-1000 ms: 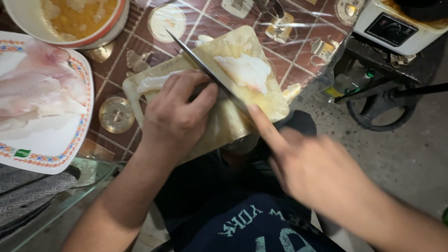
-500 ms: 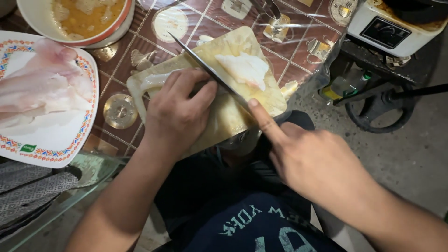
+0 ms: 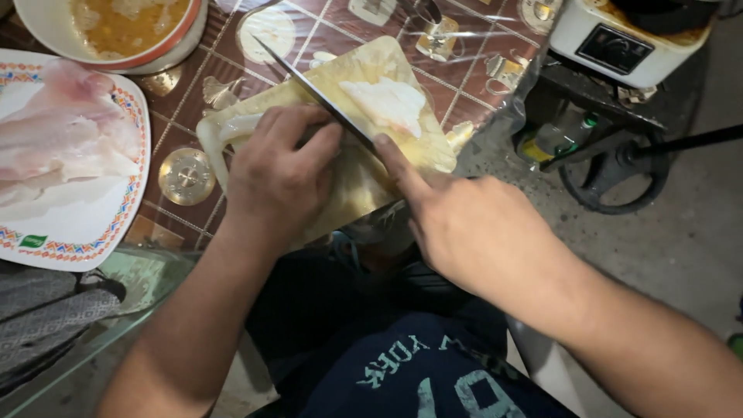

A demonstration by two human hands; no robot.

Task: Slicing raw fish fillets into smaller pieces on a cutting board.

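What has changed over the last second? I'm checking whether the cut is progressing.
The right hand has slid up along the knife toward the cutting board, forefinger on the blade's spine. The left hand still presses down the fish piece; the cut piece has not moved.

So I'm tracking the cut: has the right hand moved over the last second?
Yes. The right hand has slid forward along the knife, nearer the cutting board.

Long knife (image 3: 313, 87) slants across pale fillet (image 3: 248, 128), perhaps cutting.
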